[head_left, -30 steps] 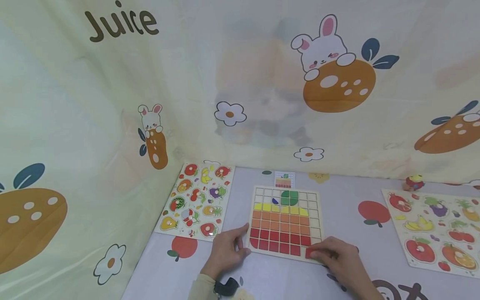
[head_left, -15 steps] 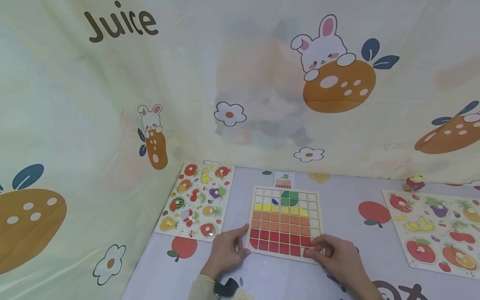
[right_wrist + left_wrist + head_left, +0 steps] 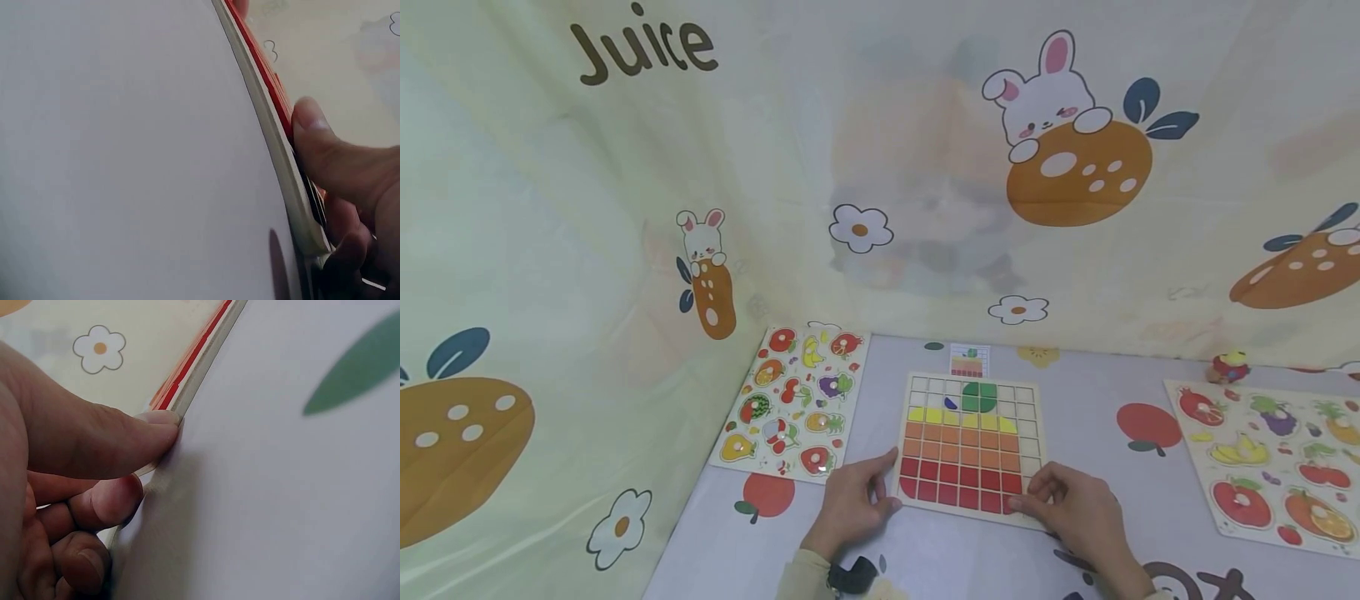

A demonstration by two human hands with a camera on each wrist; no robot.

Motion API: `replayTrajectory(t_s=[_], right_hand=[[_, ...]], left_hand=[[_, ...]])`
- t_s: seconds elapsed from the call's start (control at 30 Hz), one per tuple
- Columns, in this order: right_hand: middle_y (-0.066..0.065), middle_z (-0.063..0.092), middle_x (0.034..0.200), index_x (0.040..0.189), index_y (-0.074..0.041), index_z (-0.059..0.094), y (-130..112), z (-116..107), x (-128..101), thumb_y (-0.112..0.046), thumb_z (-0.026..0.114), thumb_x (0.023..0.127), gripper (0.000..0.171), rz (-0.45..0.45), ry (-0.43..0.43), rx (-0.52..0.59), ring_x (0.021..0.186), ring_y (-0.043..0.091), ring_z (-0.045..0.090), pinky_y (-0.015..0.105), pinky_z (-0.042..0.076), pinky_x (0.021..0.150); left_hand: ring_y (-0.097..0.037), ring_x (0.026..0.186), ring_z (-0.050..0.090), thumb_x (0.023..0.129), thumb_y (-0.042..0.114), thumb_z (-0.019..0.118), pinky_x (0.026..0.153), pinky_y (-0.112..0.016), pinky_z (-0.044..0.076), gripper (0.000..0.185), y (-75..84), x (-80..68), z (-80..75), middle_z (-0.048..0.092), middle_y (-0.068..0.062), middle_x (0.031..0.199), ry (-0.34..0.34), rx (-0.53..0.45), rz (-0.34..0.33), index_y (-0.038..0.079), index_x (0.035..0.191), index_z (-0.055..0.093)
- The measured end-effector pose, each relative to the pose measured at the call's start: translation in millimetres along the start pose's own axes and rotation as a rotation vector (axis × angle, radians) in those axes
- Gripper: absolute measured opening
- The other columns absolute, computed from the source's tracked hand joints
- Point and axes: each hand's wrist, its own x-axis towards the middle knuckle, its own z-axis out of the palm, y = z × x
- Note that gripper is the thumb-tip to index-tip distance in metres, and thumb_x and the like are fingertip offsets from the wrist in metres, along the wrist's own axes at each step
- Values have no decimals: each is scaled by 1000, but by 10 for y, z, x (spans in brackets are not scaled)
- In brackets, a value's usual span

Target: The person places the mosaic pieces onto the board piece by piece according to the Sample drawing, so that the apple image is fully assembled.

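White fruit-print tablecloth [image 3: 1075, 417], cartoon rabbit curtain [image 3: 880, 167] behind, grid board [image 3: 970, 446]

The left hand [image 3: 850, 502] lies low, back turned up, with the thumb stretched out to the right. Its other fingers [image 3: 106, 500] are curled under, and the thumb tip presses forward. A pale sleeve [image 3: 805, 577] with a dark strap covers the left wrist. The right hand [image 3: 1075, 510] is also palm down, fingers bent and pointing to the left. Its thumb [image 3: 325, 150] lies straight. Both forearms come in from the bottom edge.
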Motion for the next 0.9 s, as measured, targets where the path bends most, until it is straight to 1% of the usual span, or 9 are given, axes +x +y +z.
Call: replayTrajectory(t_s=[0.1,0.2,0.33,0.47,0.6,0.77,0.9], right_hand=[[-5,57,64,86,-17,71,17,-25,4,-52,96,72,45,11,-14,14,65,15,48,25,33,54],[-4,56,65,87,-16,72,39,-50,7,-56,93,74,47,25,-29,39,66,15,49,25,34,54],[-4,56,66,87,-17,72,71,-48,9,-59,89,79,46,38,-26,51,66,13,49,25,35,54],[-3,58,67,89,-15,73,98,-38,1,-63,86,81,50,61,-20,86,67,13,50,25,37,55],[0,58,68,90,-11,73,134,-26,2,-60,86,83,51,81,-1,158,65,13,52,25,40,54],[-1,59,67,89,-11,73,168,5,19,-52,87,85,44,46,58,216,63,11,52,24,42,53],[-1,60,67,89,-11,74,175,21,29,-50,87,85,42,35,67,237,62,11,52,24,43,53]], left_hand=[[0,58,40,83,17,85,57,-20,33,67,8,1,15,55,15,71,0,-7,3,14,147,65],[0,58,40,83,17,85,57,-20,33,67,22,-1,26,55,15,70,-3,-8,-1,14,147,65],[-1,59,41,84,18,85,58,-21,34,68,52,-5,31,55,14,71,-16,-6,-30,15,149,63],[-2,60,43,85,19,85,60,-22,35,69,78,-19,26,54,14,72,-27,0,-50,16,150,62],[-2,60,43,85,18,85,60,-22,36,69,90,-21,2,55,13,72,-31,-4,-35,15,150,61],[-2,60,43,85,19,85,60,-21,36,69,78,-10,-23,55,13,72,-34,2,-31,14,150,62],[-2,60,43,86,19,85,59,-21,35,68,46,-11,-13,55,14,72,-33,16,-35,14,150,62]])
